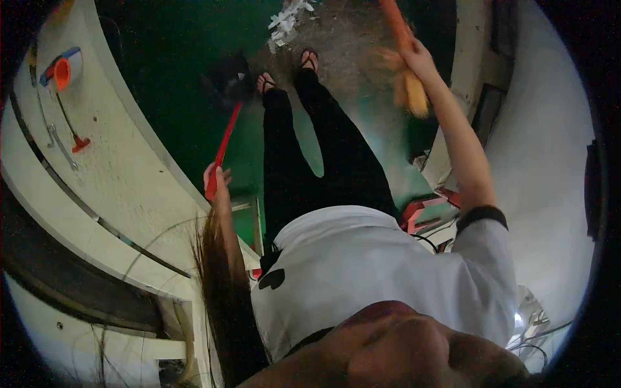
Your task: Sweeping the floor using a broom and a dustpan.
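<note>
Left hand [217, 178] is closing around the top of a long red handle [223, 149]. That handle is reaching down to a black dustpan [229, 77], which is sitting on the green floor [174, 84] just beside the person's feet in sandals [288, 71]. Right hand [417, 57] is gripping an orange broom stick [396, 19], and the yellow-orange bristles [413, 90] are hanging just below that hand. Some white paper scraps [284, 22] are lying on a dusty grey patch of floor past the feet. On the left, a pale worktable [123, 174] is holding an orange cup [62, 73] and some small tools [61, 145].
</note>
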`<state>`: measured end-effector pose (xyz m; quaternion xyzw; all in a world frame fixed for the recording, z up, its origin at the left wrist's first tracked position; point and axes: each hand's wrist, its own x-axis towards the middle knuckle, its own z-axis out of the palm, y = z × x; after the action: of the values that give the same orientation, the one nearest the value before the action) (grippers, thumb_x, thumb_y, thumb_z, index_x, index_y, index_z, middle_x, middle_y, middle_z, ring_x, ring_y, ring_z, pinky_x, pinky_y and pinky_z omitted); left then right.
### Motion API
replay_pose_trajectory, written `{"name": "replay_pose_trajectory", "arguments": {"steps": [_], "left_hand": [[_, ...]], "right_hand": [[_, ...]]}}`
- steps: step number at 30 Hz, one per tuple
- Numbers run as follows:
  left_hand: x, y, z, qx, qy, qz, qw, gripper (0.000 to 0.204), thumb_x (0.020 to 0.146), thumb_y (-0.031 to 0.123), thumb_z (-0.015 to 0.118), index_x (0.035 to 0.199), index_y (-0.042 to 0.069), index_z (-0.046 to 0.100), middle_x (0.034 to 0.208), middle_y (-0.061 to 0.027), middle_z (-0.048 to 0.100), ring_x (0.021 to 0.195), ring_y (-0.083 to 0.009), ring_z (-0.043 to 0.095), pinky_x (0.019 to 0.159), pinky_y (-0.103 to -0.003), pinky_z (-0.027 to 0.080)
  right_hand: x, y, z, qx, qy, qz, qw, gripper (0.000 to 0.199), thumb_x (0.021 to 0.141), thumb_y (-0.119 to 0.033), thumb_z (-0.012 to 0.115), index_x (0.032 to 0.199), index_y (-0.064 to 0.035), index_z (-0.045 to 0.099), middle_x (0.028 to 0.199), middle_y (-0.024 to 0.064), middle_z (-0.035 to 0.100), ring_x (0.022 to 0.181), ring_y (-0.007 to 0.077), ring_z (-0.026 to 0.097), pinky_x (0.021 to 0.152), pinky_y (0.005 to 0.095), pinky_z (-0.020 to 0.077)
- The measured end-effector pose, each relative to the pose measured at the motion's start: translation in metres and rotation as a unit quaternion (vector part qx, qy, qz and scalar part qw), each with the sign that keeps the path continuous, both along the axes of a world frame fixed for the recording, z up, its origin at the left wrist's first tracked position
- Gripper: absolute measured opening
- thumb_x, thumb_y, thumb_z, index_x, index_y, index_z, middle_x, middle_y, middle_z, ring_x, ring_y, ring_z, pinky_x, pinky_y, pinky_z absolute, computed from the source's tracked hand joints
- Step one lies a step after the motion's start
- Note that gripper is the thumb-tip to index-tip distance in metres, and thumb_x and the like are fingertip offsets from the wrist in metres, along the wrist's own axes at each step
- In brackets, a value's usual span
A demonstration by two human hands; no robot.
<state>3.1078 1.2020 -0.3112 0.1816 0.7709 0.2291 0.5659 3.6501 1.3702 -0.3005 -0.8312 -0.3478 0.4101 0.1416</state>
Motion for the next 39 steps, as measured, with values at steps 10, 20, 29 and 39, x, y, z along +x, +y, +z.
{"name": "replay_pose_trajectory", "arguments": {"steps": [10,20,29,39], "left_hand": [[-0.003,-0.01,-0.009,0.024,-0.01,-0.006,1.0,0.039,0.085,0.026,0.055,0.115,0.003,0.043,0.105,-0.0093,0.053,0.084,-0.0177,0.059,0.068,-0.027,0.047],[-0.005,0.006,-0.004,0.065,-0.034,0.055,0.996,0.03,0.085,0.016,0.054,0.111,0.002,0.047,0.096,-0.0064,0.056,0.077,-0.0124,0.059,0.062,-0.021,0.046],[-0.018,-0.004,0.015,0.129,-0.01,-0.034,0.991,0.025,0.083,0.011,0.055,0.107,0.003,0.053,0.088,-0.005,0.059,0.072,-0.0106,0.059,0.062,-0.021,0.047],[-0.004,-0.027,0.004,0.148,0.02,-0.074,0.986,0.025,0.081,0.01,0.056,0.106,0.004,0.054,0.085,-0.0041,0.059,0.073,-0.0098,0.059,0.063,-0.021,0.046]], "right_hand": [[-0.125,-0.021,-0.102,-0.11,-0.031,0.146,0.983,0.067,0.075,-0.019,0.053,0.133,-0.0103,0.022,0.1,0.0232,0.056,0.089,0.0339,0.058,0.075,0.0393,0.046],[-0.148,-0.143,0.037,-0.3,-0.015,0.285,0.91,0.078,0.073,-0.019,0.054,0.136,-0.0094,0.01,0.097,0.0285,0.056,0.093,0.0425,0.052,0.081,0.0421,0.0415],[-0.123,-0.151,0.167,-0.187,-0.077,0.234,0.951,0.049,0.079,-0.026,0.053,0.117,0.0044,0.043,0.094,0.0268,0.057,0.086,0.0368,0.057,0.075,0.0392,0.0456],[-0.061,-0.145,0.158,-0.206,0.272,-0.112,0.933,0.04,0.08,-0.03,0.059,0.102,0.0027,0.053,0.085,0.005,0.058,0.073,0.0126,0.054,0.067,0.0249,0.0432]]}}
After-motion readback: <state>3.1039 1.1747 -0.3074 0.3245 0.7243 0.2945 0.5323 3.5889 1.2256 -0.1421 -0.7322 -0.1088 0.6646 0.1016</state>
